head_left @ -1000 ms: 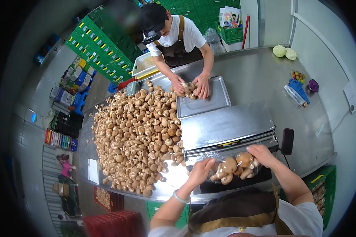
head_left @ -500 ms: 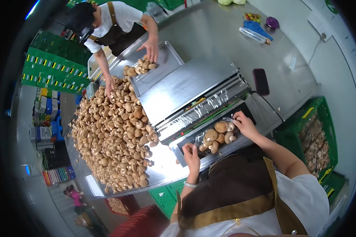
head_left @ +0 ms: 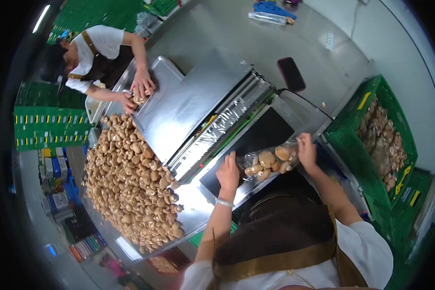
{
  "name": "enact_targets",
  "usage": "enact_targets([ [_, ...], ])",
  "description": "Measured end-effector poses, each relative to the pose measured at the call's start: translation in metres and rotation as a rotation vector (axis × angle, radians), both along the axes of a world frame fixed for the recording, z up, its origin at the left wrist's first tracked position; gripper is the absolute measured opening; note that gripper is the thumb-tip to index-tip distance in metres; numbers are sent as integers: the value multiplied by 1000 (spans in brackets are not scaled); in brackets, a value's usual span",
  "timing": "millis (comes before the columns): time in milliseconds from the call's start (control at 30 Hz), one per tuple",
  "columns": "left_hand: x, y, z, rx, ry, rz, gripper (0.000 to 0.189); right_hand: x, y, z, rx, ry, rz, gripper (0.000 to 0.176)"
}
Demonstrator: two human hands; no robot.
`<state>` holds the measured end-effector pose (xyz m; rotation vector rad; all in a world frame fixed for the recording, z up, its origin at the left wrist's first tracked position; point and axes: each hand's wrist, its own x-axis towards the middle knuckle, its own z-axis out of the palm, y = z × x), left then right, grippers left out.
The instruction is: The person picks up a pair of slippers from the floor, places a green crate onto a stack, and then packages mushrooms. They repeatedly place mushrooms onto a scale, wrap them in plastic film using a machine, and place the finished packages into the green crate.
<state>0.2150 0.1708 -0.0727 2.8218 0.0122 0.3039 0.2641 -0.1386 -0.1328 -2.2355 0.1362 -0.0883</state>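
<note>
Between my hands, several brown mushrooms (head_left: 268, 163) lie in clear plastic film, above the near edge of the wrapping machine's black plate (head_left: 256, 141). My left hand (head_left: 228, 171) is closed at the left end of the film. At the right end, the fingers of my right hand (head_left: 306, 150) pinch the film. Just beyond the plate, the wrapping machine (head_left: 217, 128) carries a roll of film, with a broad metal cover behind it.
A large mushroom heap (head_left: 130, 179) covers the table's left side. Across it, a co-worker's hands (head_left: 142, 84) touch mushrooms by a metal tray (head_left: 165, 72). A phone (head_left: 291, 74) lies beyond the machine. At right stands a green crate (head_left: 401, 130) of wrapped mushrooms.
The wrapped mushrooms and my hands have shifted right relative to the black plate, which shows more. The view has turned right. The co-worker's hands have come together around the mushrooms.
</note>
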Motion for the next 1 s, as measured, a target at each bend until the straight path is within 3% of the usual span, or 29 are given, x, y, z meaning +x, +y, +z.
enact_targets([
  [33,17,-13,13,-53,-17,-56,26,-8,9,-21,43,18,-1,12],
  [67,26,-22,18,-106,-70,-206,39,-17,30,-35,457,14,-20,12],
  [133,27,-39,24,-625,97,-105,46,-25,31,-6,1453,482,-79,15],
  [200,20,-58,19,-1107,211,-140,47,-58,21,23,1836,1014,103,23],
  [233,15,-77,65,-1326,313,-90,43,-71,24,25,1700,948,278,25],
  [267,2,-77,70,-1710,477,12,39,-84,28,27,1560,865,434,28],
  [300,-9,-77,75,-1466,456,-53,36,-91,30,48,1456,710,608,29],
  [333,-15,-72,79,-1641,454,-114,31,-94,33,70,1330,565,777,30],
  [400,-18,-103,144,-1568,371,-447,22,-69,31,113,1135,719,938,24],
  [433,-16,-115,149,-1770,320,-628,25,-57,30,134,1030,783,1027,22],
  [467,-13,-123,154,-1834,352,-748,25,-47,19,197,1147,698,934,21],
  [567,-6,-139,162,-1754,579,-876,23,-5,-39,208,-161,461,943,31],
  [600,-1,-146,158,-1695,664,-879,23,10,-61,221,-218,425,745,37],
  [633,5,-151,156,-1650,750,-890,23,12,-85,244,179,325,512,44],
  [700,14,-167,151,-1537,916,-846,22,-1,-95,285,417,-42,718,47],
  [767,28,-183,142,-1395,1048,-767,22,-17,-84,301,307,33,952,56],
  [800,35,-192,135,-1323,1097,-718,22,-7,-92,317,165,199,973,61],
  [900,58,-219,111,-1172,1156,-547,22,27,-148,269,500,264,701,60],
  [967,77,-232,105,-1147,1124,-418,23,39,-207,201,608,-11,278,61],
  [1000,83,-236,113,-1204,1089,-359,20,45,-240,200,828,88,-84,57],
])
